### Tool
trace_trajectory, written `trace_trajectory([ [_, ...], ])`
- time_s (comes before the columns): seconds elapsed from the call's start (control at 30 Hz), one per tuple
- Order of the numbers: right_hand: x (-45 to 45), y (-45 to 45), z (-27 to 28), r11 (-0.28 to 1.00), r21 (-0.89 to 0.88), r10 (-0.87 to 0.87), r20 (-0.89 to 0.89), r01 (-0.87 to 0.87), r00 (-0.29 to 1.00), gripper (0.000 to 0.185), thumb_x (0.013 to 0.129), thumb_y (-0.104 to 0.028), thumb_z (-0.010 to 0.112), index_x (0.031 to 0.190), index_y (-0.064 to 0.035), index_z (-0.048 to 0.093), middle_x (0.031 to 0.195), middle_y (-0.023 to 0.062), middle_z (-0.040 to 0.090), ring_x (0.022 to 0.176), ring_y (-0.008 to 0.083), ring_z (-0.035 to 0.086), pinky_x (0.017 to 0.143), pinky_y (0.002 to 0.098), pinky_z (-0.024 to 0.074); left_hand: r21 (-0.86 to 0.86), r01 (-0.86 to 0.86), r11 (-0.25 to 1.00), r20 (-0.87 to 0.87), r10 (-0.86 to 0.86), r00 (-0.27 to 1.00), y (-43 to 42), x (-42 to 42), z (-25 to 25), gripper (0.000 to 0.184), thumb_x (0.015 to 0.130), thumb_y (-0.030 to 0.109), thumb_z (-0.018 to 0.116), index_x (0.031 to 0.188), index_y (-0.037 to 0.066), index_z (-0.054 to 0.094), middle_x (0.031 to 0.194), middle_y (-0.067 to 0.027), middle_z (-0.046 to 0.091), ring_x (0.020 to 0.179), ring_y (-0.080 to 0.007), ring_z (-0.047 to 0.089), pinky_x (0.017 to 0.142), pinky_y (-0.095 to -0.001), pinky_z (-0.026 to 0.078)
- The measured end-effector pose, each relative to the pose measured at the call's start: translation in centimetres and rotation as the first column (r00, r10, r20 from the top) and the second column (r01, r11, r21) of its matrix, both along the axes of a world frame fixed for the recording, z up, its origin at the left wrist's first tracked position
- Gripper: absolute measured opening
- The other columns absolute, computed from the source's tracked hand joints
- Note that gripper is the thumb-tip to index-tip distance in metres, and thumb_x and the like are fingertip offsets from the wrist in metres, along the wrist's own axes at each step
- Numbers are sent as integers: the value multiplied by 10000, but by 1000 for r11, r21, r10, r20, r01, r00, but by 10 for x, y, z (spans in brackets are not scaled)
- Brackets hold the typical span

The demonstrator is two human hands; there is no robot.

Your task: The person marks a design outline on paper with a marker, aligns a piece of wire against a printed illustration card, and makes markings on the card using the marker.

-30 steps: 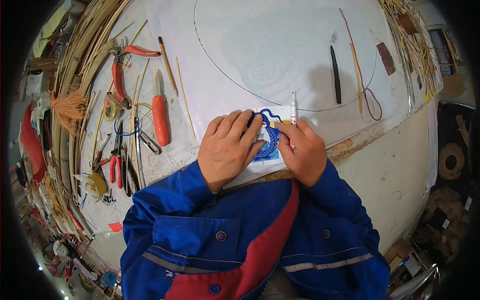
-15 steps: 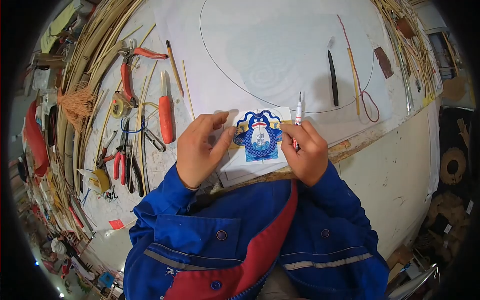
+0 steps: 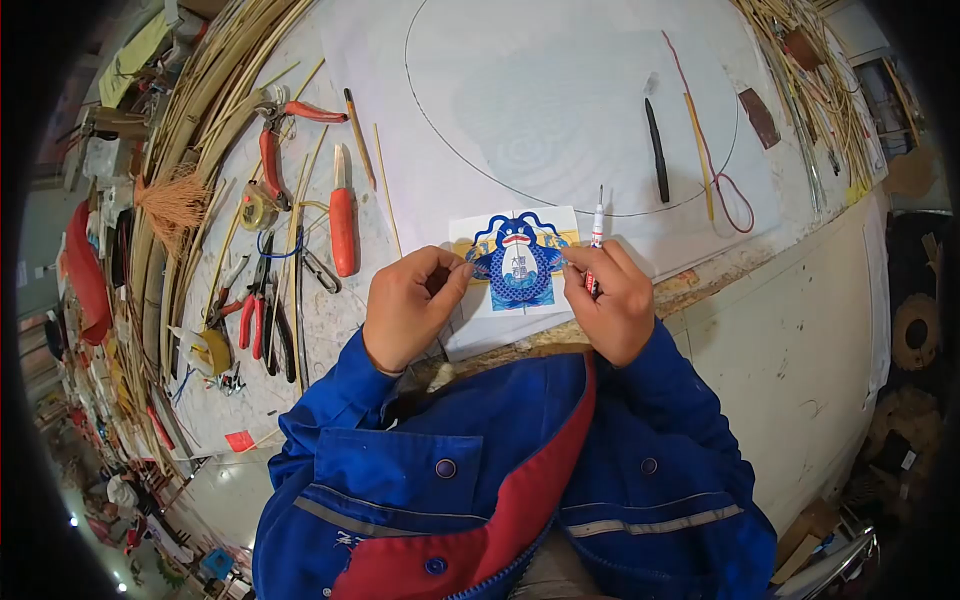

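A small printed card point(image 3: 517, 272) with a blue fish-like figure lies near the front edge of the table, between my two hands. My left hand point(image 3: 418, 300) has its thumb and forefinger pinched at the card's left edge. My right hand point(image 3: 612, 298) pinches the card's right edge and also holds a white marker point(image 3: 598, 222), its tip pointing away from me. A large white sheet point(image 3: 500, 110) with a drawn curved line lies beyond the card.
On the left are a red-handled knife point(image 3: 342, 225), pruning shears point(image 3: 270, 160), red pliers point(image 3: 252, 325), a tape roll point(image 3: 258, 207) and bamboo strips point(image 3: 190, 100). On the right lie a black pen point(image 3: 656, 150), a yellow stick point(image 3: 699, 155) and a red cord point(image 3: 737, 205).
My left hand first lifted off the card, uncovering the printed figure, then came back to pinch its left edge. My right hand has stayed at the right edge with the marker.
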State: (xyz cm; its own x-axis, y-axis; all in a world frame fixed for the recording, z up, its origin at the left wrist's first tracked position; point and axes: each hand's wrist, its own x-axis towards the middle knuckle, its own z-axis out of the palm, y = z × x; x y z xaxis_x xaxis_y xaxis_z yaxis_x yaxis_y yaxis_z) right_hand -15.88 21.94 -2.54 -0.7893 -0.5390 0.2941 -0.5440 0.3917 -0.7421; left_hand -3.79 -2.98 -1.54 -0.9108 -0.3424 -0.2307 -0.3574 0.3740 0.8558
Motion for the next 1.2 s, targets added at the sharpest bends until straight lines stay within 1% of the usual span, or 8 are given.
trace_trajectory([
  [0.3,-3,14,15,948,-250,-230,-120,195,966,241,936,88,774,1163,12,741,1041,161,734,848,247,703,780,369,567,459,-183,870,-311,350,884,4,9,44,76,1009,54,820,1022,-5,773,898,-13,769,820,-85,680,754,-266,540],
  [0.43,3,3,35,951,-301,-132,-178,74,975,234,948,99,767,1165,20,732,1074,168,742,881,241,712,807,358,574,217,-103,971,-487,199,850,17,2,46,79,983,19,837,1007,6,762,904,-25,778,823,-95,689,766,-267,546],
  [0.53,14,-9,44,943,-331,-22,-119,-19,993,243,951,109,767,1174,21,727,1085,164,745,903,232,719,821,341,578,43,-1,999,-425,19,905,41,-3,47,91,978,4,835,1008,5,749,913,-32,784,834,-97,698,786,-268,550],
  [0.7,18,-21,37,933,-358,34,-35,-44,999,282,945,121,784,1199,19,716,1090,146,749,936,217,728,848,309,580,153,55,987,-355,3,935,69,-4,24,103,988,22,840,1032,9,748,897,-20,765,835,-81,680,783,-262,543],
  [0.77,20,-23,30,939,-341,21,-60,-40,998,291,944,122,789,1205,19,713,1088,141,749,939,214,729,854,303,580,405,65,912,-319,75,945,72,-4,12,106,999,43,843,1036,13,749,899,-9,756,836,-67,663,776,-252,534],
  [0.87,25,-23,24,907,-420,81,261,38,962,264,937,106,809,1173,21,724,1063,153,750,931,222,733,852,315,584,602,62,796,-268,128,955,74,-3,-1,110,1012,61,842,1051,15,749,909,-1,749,840,-55,648,771,-243,526],
  [0.93,24,-24,25,914,-404,67,250,41,966,253,943,104,805,1169,24,724,1066,152,752,937,214,731,858,315,584,746,57,663,-213,157,964,75,-4,-5,116,1027,77,835,1079,16,750,927,4,743,846,-48,635,769,-235,518],
  [1.2,16,-29,29,956,-292,-4,37,14,999,215,966,80,800,1161,26,728,1059,145,767,935,183,727,844,315,585,823,64,565,-145,99,985,74,-9,-9,113,1089,91,759,1162,9,731,972,-25,748,893,-68,677,795,-238,558],
])
